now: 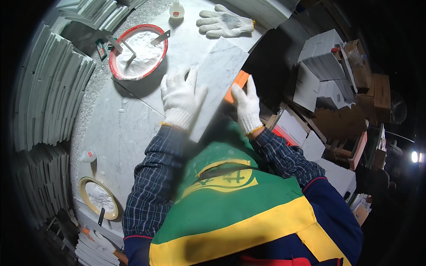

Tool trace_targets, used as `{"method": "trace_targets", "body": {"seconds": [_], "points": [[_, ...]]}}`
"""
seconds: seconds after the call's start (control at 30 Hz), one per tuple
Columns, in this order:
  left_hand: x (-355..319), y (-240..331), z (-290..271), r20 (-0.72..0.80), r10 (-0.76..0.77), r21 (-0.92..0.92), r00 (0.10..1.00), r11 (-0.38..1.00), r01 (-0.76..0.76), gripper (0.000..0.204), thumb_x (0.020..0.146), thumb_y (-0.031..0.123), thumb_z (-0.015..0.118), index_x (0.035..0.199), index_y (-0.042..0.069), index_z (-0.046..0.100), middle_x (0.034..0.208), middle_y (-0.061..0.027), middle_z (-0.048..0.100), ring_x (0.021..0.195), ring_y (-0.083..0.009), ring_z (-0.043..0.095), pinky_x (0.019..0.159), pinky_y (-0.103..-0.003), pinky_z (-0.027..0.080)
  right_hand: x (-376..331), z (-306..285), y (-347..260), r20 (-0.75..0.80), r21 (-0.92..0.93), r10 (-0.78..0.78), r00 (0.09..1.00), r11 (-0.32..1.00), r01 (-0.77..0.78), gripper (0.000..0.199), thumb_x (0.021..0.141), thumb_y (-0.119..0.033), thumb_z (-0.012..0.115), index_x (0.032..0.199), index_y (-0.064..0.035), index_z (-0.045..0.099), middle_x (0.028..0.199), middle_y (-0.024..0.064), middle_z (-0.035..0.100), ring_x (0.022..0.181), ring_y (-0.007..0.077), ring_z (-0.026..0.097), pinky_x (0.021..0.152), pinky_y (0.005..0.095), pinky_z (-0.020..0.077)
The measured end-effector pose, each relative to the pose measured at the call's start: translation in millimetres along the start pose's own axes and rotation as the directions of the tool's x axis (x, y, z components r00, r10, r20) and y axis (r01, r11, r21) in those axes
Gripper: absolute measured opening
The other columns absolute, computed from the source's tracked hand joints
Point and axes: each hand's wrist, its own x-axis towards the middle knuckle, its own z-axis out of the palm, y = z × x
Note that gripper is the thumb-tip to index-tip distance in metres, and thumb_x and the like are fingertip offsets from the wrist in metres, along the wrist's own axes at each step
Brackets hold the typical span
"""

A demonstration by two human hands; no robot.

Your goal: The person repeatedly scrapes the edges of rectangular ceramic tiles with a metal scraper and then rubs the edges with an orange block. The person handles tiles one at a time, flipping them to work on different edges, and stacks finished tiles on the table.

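A white-grey marble tile (pixel 222 60), long and narrow, lies aslant on the marble tabletop along its right edge. My left hand (pixel 181 95), in a white knit glove, lies beside the tile's left edge. Its fingers are apart and slightly bent, and the thumb is at the tile. Gloved the same way, my right hand (pixel 247 106) grips an orange block (pixel 238 85) against the tile's right edge. The fingers on the block's underside are partly hidden.
Ahead left stands a red-rimmed bowl (pixel 165 46) of white powder with metal scrapers. A small bottle (pixel 176 9) and a loose glove (pixel 226 22) lie farther off. Near left are a cream bowl (pixel 116 208) and another person's gloved hand (pixel 104 243). Stacked tiles (pixel 51 88) line the left; cartons (pixel 321 53) stand right.
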Motion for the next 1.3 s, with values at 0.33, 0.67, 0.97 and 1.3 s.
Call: {"method": "trace_targets", "body": {"seconds": [0.33,0.67,0.97,1.3], "points": [[-2,-1,0,-0.020,0.010,-0.043,1.000,0.999,-0.011,0.063,0.092,0.043,0.070,0.144,0.010,0.059,0.140,-0.0105,0.057,0.137,-0.0329,0.046,0.120,-0.053,0.028,9,8,-3,-0.068,-0.211,0.038,0.997,0.976,-0.052,0.075,0.105,-0.030,0.061,0.163,0.0040,0.027,0.147,0.0184,0.059,0.126,0.0226,0.061,0.109,0.0342,0.0475],[-1,-1,-2,-0.014,0.029,-0.024,0.999,0.999,-0.030,0.063,0.092,0.045,0.072,0.141,0.007,0.063,0.139,-0.0120,0.059,0.134,-0.0340,0.048,0.116,-0.052,0.032,51,-11,24,-0.116,-0.219,0.002,0.993,0.975,-0.028,0.077,0.104,-0.029,0.067,0.162,0.0047,0.031,0.141,0.0164,0.062,0.123,0.0211,0.061,0.106,0.0332,0.0493],[-1,-2,1,-0.024,0.012,-0.018,1.000,1.000,-0.013,0.060,0.092,0.044,0.069,0.139,0.007,0.063,0.140,-0.0130,0.059,0.137,-0.0337,0.047,0.120,-0.052,0.029,1,-53,31,0.395,-0.612,-0.670,0.628,0.319,0.724,0.063,0.081,-0.014,0.078,0.141,-0.0027,0.060,0.130,0.0243,0.060,0.122,0.0437,0.060,0.105,0.0491,0.0498],[-1,-2,-1,-0.044,0.037,0.001,0.998,0.999,-0.037,0.063,0.090,0.045,0.075,0.140,0.007,0.065,0.138,-0.0138,0.062,0.130,-0.0361,0.052,0.112,-0.052,0.038,65,-48,11,0.446,-0.594,-0.714,0.540,0.215,0.775,0.054,0.078,-0.010,0.078,0.130,-0.0029,0.066,0.128,0.0218,0.063,0.115,0.0420,0.062,0.097,0.0493,0.0533]]}}
